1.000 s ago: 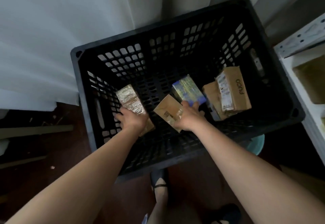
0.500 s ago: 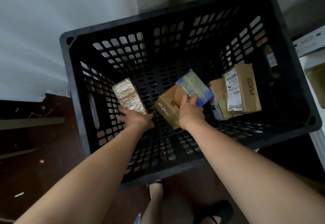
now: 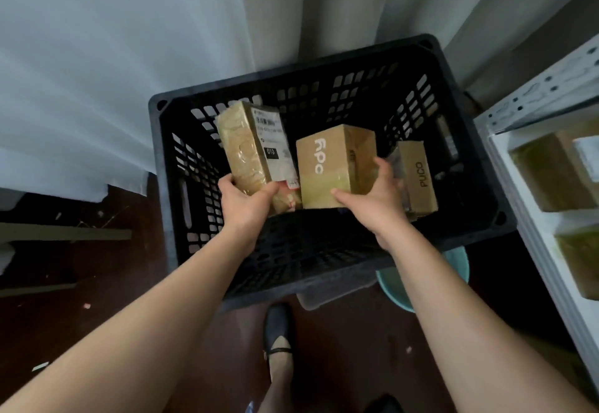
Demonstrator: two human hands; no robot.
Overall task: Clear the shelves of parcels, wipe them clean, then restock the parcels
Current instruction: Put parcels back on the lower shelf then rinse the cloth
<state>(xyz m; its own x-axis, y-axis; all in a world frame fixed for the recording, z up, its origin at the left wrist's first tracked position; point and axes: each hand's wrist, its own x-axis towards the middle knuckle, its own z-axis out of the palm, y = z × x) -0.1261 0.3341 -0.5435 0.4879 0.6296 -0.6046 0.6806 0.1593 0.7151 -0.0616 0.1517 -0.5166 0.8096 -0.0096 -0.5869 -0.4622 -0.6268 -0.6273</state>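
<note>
A black slatted crate (image 3: 168, 166) stands on the floor in front of me. My left hand (image 3: 244, 203) grips the lower end of a tape-wrapped parcel with a white label (image 3: 249, 145), raised above the crate floor. My right hand (image 3: 372, 200) grips a brown cardboard box with white lettering (image 3: 334, 163) from below, also lifted. A brown box marked PUCO (image 3: 419, 179) lies in the crate's right side, partly behind my right hand.
A white metal shelf unit (image 3: 531, 214) stands at the right with parcels (image 3: 551, 176) in its compartments. Pale curtains (image 3: 129, 39) hang behind the crate. A teal bucket (image 3: 457, 266) sits under the crate's right corner. My shoes (image 3: 277, 325) are on the dark floor.
Both hands have lifted their parcels up from the crate floor toward me. The blue box beside the brown one is hidden now. The camera has pulled back and tilted.
</note>
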